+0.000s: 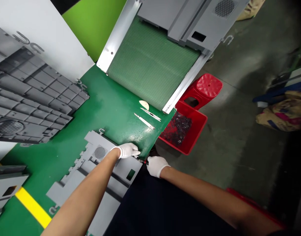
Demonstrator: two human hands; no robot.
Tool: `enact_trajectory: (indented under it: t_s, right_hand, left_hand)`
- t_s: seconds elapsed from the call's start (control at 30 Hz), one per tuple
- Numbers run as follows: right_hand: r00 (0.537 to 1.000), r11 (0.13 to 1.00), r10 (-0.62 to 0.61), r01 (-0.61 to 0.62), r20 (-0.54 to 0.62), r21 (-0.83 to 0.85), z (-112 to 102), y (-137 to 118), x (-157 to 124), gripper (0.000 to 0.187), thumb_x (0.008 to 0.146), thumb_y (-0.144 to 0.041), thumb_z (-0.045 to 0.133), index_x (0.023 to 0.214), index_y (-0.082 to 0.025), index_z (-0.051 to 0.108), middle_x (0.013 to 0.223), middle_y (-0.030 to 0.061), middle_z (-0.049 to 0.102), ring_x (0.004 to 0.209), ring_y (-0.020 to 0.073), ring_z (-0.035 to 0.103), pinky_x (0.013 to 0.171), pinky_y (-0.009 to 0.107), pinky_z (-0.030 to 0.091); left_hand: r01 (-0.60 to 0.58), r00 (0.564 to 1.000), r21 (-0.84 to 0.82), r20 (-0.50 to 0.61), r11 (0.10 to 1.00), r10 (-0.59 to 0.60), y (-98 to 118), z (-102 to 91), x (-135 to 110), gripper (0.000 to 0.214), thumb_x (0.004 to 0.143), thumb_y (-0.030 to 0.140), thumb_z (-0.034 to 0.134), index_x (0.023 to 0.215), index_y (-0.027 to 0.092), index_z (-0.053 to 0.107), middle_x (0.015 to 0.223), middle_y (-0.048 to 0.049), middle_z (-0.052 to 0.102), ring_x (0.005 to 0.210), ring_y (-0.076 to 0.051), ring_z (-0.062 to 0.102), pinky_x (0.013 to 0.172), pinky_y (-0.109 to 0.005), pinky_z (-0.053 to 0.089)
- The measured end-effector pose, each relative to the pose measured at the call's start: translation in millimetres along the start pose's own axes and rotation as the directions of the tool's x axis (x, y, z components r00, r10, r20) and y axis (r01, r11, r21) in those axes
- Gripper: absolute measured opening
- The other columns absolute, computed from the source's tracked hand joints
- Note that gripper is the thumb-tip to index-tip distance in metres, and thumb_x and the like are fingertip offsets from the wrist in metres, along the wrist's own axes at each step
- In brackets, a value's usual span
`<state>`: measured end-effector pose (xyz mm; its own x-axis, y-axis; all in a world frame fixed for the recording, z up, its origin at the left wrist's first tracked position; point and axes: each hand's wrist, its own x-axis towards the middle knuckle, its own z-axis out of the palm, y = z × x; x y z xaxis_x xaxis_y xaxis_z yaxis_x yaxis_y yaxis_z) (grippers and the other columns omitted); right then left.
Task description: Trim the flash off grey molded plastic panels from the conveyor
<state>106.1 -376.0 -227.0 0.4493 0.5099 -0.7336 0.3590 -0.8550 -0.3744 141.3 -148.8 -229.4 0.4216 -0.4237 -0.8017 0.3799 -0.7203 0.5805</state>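
At the near edge of the green surface (111, 108), the white-gloved left hand (125, 150) lies on the corner of a flat grey moulded plastic panel (125, 165), fingers bent over it; whether they grip the edge cannot be told. Just beside it, the white-gloved right hand (155, 165) is closed around a slim red-and-black-handled tool (141, 160), whose tip meets the panel's corner. Beyond the hands lie two thin metal blades (144, 121) and a cream half-round piece (144, 104). To the right of the hands, off the surface, sits a red plastic bin (198, 129) of dark scraps.
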Motion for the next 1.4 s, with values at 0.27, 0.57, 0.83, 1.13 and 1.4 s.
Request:
enact_trajectory:
  t_s: [0.27, 0.57, 0.83, 1.13, 1.4]
  right_hand:
    - [0.997, 0.997, 0.076, -0.076, 0.017, 0.019, -7, -2, 3, 0.033, 0.082, -0.041, 0.055, 0.104, -0.022, 0.07, 0.103, 0.0148, 0.073, 0.09, 0.0328, 0.07, 0.072, 0.042, 0.054]
    - [1.0, 0.998, 0.011, -0.009, 0.023, -0.062, -12, 0, 5, 0.031, 0.084, -0.035, 0.055, 0.102, -0.016, 0.073, 0.099, 0.0206, 0.073, 0.091, 0.0337, 0.07, 0.077, 0.042, 0.053]
    - [1.0, 1.0, 0.024, -0.024, 0.017, -0.012, -5, -6, 3, 0.031, 0.088, -0.041, 0.051, 0.105, -0.021, 0.068, 0.102, 0.0139, 0.073, 0.09, 0.0299, 0.071, 0.071, 0.038, 0.054]
    - [1.0, 0.997, 0.019, -0.019, 0.008, -0.075, -8, -7, 5, 0.031, 0.088, -0.033, 0.049, 0.103, -0.017, 0.071, 0.097, 0.0189, 0.073, 0.089, 0.0334, 0.07, 0.076, 0.044, 0.053]
    - [1.0, 0.998, 0.007, -0.005, 0.02, -0.068, -8, -4, 9, 0.033, 0.087, -0.042, 0.052, 0.105, -0.02, 0.07, 0.102, 0.0155, 0.073, 0.09, 0.0308, 0.07, 0.074, 0.04, 0.053]
  left_hand:
    - [-0.004, 1.0, -0.021, -0.014, 1.0, 0.004, 3, 0.5, 1, 0.057, 0.072, 0.071, 0.058, 0.069, 0.015, 0.064, 0.067, -0.0018, 0.063, 0.063, -0.013, 0.048, 0.063, -0.026, 0.039]
    - [-0.012, 1.0, 0.022, -0.024, 1.0, 0.012, -1, 0.1, 6, 0.045, 0.08, 0.056, 0.057, 0.069, 0.013, 0.062, 0.066, -0.003, 0.063, 0.062, -0.013, 0.046, 0.065, -0.028, 0.038]
    - [-0.036, 0.999, 0.039, -0.016, 0.999, 0.037, -1, -1.6, 4, 0.041, 0.081, 0.052, 0.057, 0.071, 0.013, 0.063, 0.067, -0.0022, 0.063, 0.062, -0.013, 0.047, 0.064, -0.027, 0.038]
    - [-0.033, 0.999, 0.063, -0.017, 0.997, 0.035, -3, -1.9, 6, 0.045, 0.081, 0.056, 0.057, 0.07, 0.013, 0.064, 0.067, -0.0011, 0.064, 0.062, -0.012, 0.048, 0.064, -0.025, 0.038]
    - [-0.054, 0.998, 0.097, 0.025, 0.994, 0.052, -3, -11.2, 4, 0.041, 0.079, 0.056, 0.06, 0.076, 0.015, 0.067, 0.072, -0.0011, 0.067, 0.065, -0.013, 0.053, 0.065, -0.025, 0.041]
